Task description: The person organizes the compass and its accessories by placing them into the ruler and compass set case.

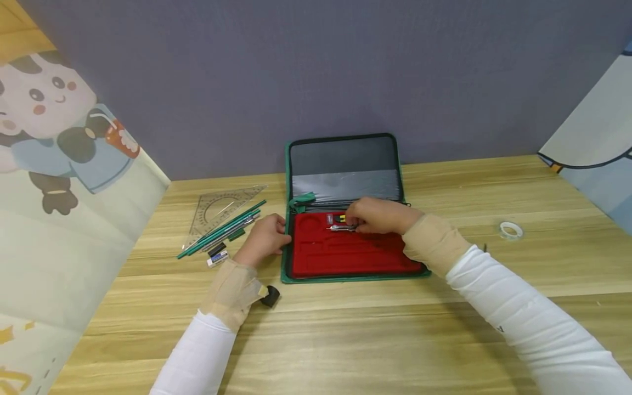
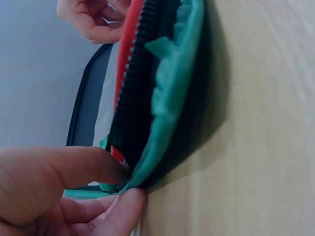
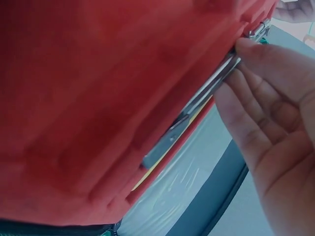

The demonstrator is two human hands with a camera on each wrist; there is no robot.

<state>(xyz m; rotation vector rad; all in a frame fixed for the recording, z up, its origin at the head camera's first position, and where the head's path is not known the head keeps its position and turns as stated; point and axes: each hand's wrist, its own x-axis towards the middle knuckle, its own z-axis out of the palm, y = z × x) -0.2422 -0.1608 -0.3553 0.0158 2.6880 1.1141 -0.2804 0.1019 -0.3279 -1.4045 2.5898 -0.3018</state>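
Head view: your right hand (image 1: 375, 215) rests over the upper part of the red tray (image 1: 345, 255) of the open green case (image 1: 285, 258), which lies flat on the wooden surface (image 1: 345, 329). The fingers of the right hand touch a metal compass (image 1: 340, 226) that lies in the tray's recess near the hinge. Your left hand (image 1: 264, 238) holds the left edge of the case. Left of the case lie a clear set square (image 1: 222, 206), a bundle of green pencils (image 1: 219, 230) and a small eraser (image 1: 217, 258). A roll of clear tape (image 1: 511, 230) sits well apart to the right.

Left wrist view: the thumb and fingers (image 2: 113, 211) of your left hand (image 2: 54, 191) pinch the green fabric edge of the case (image 2: 167, 113) at its corner. The black zipper (image 2: 138, 98) runs along the edge, with the red lining beside it.

Right wrist view: the fingers (image 3: 246, 93) of your right hand (image 3: 275, 142) are nearly straight and press against the metal leg of the compass (image 3: 197, 113), which lies in a groove of the red tray (image 3: 98, 98). The fingers do not curl round it.
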